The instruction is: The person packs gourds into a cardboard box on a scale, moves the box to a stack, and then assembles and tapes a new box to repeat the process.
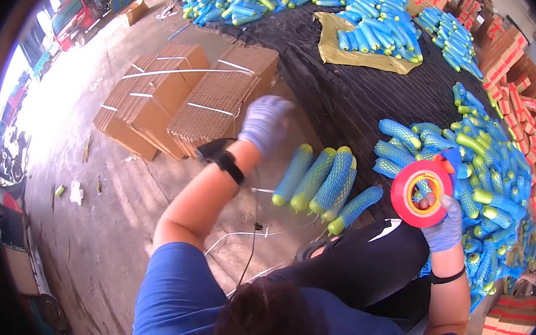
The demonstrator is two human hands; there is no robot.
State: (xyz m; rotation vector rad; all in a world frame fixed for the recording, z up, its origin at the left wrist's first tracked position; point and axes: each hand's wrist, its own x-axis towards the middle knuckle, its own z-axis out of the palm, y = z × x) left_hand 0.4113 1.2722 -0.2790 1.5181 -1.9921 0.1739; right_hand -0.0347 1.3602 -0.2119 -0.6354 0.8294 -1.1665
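My right hand, in a pale glove, grips a tape dispenser with a large red tape roll; fingertips show through the roll's core. The dispenser's blue head points up and away from me. My left hand, also gloved, is raised in front of the flat cardboard bundles, its fingers blurred by motion. Below it, several long green gourds in blue foam net sleeves lie side by side on the floor. Another sleeved gourd lies at an angle near my knee.
Strapped bundles of flattened cardboard boxes stand ahead on the concrete floor. A heap of sleeved gourds lies at my right, with more piles on the black sheet beyond. Stacked cartons line the right side. Loose white strapping lies near my feet.
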